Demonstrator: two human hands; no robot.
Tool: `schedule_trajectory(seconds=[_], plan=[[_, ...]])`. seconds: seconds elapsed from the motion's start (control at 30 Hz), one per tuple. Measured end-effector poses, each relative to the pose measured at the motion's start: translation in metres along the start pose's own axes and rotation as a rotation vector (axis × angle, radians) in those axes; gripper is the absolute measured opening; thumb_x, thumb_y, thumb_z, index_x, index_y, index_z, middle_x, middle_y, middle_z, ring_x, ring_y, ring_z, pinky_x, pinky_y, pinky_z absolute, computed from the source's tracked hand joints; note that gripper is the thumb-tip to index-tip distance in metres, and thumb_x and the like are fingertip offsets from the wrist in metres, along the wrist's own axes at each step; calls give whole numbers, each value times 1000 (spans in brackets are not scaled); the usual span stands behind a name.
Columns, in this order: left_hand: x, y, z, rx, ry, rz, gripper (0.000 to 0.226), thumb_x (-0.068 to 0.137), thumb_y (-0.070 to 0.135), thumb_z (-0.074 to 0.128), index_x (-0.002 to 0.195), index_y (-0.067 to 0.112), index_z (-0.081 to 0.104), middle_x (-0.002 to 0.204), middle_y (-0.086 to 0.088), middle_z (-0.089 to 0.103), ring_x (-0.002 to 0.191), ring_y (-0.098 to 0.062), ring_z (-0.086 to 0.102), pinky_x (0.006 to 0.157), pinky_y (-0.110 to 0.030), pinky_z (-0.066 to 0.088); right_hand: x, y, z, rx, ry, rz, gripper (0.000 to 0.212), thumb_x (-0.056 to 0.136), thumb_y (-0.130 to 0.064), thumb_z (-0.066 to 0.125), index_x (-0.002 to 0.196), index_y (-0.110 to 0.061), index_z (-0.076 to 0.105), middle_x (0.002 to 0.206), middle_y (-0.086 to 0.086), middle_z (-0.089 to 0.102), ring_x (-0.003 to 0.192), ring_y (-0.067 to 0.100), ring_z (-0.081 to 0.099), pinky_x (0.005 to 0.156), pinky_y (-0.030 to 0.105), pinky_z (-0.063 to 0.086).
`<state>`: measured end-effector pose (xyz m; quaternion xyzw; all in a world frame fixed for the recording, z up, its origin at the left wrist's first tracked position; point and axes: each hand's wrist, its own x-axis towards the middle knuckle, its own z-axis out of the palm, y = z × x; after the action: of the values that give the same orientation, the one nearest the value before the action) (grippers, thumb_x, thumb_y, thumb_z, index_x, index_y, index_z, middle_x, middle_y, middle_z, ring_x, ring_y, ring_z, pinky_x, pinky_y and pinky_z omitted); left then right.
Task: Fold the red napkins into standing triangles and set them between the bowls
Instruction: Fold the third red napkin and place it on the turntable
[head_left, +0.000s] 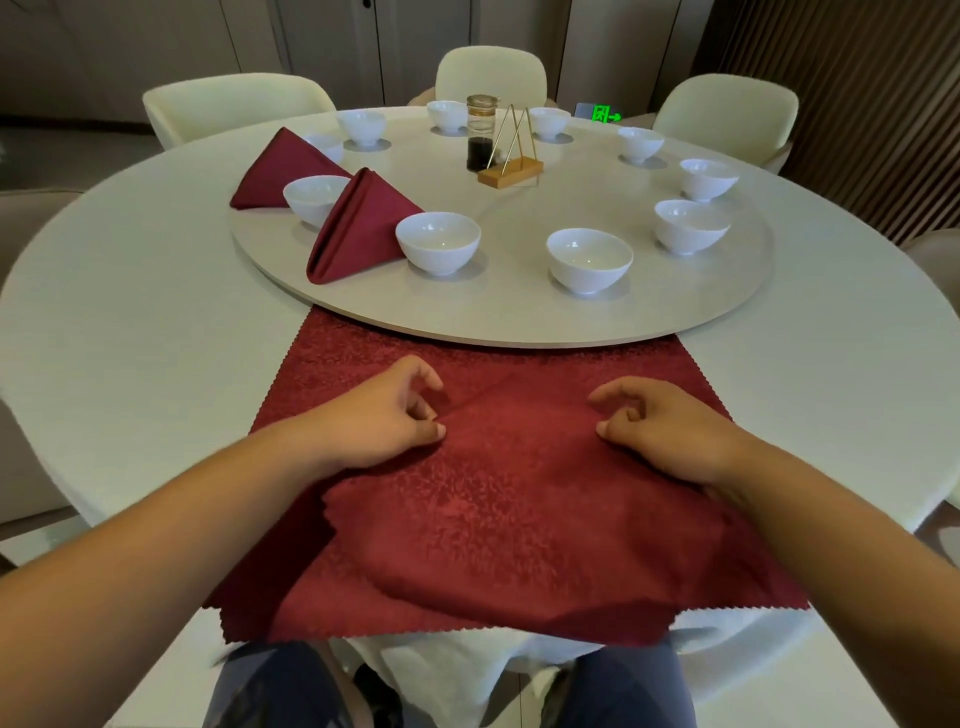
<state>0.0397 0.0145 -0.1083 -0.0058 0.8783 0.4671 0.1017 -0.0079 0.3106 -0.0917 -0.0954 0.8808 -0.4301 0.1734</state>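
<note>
Curling loosely, the fingers of the left hand (384, 415) and the right hand (660, 426) are resting on a flat, dark-red patterned cloth napkin (519, 509), thumbs touching the fabric; whether either is nipping any cloth cannot be told. The napkin is lying on the near side of the round, pale turntable (519, 325), its far edge disappearing at the turntable's rim and its near edge hanging over the white round table (130, 338). Two folded red triangles (358, 228) are already standing on the turntable's left part, between small white porcelain bowls (438, 241). Judging by the faint diagonal crease running from the left thumb, the person is preparing a fold. Doing it well is going to mean drawing the cloth clear of the turntable first, matching the zigzag edges corner to corner, and pressing the crease flat before lifting, since slack fabric is likely to slump unless its folds are sharp.
</note>
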Motion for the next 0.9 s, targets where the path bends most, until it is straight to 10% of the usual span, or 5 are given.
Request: schedule_trajectory(seconds=[0.3, 0.67, 0.9], plan=[[44, -1, -8, 230, 42, 50, 19, 92, 4, 71, 100, 20, 78, 80, 6, 69, 66, 4, 59, 69, -6, 45, 54, -6, 4, -357, 91, -75, 27, 92, -5, 59, 110, -22, 70, 85, -10, 60, 80, 8, 56, 75, 24, 41], [33, -3, 8, 621, 274, 360, 18, 87, 21, 73, 104, 29, 73, 107, 8, 57, 104, -19, 57, 91, -42, 51, 52, 0, 11, -666, 316, -187, 25, 92, -29, 66, 116, -22, 65, 112, 5, 59, 110, 26, 56, 91, 42, 50], [-42, -9, 26, 413, -61, 572, 29, 90, 52, 71, 113, 34, 72, 113, 21, 58, 111, -1, 58, 99, -28, 47, -44, -11, 19, -352, -149, -450, 14, 80, -41, 81, 89, -34, 72, 93, -17, 65, 90, 5, 62, 79, 19, 49]])
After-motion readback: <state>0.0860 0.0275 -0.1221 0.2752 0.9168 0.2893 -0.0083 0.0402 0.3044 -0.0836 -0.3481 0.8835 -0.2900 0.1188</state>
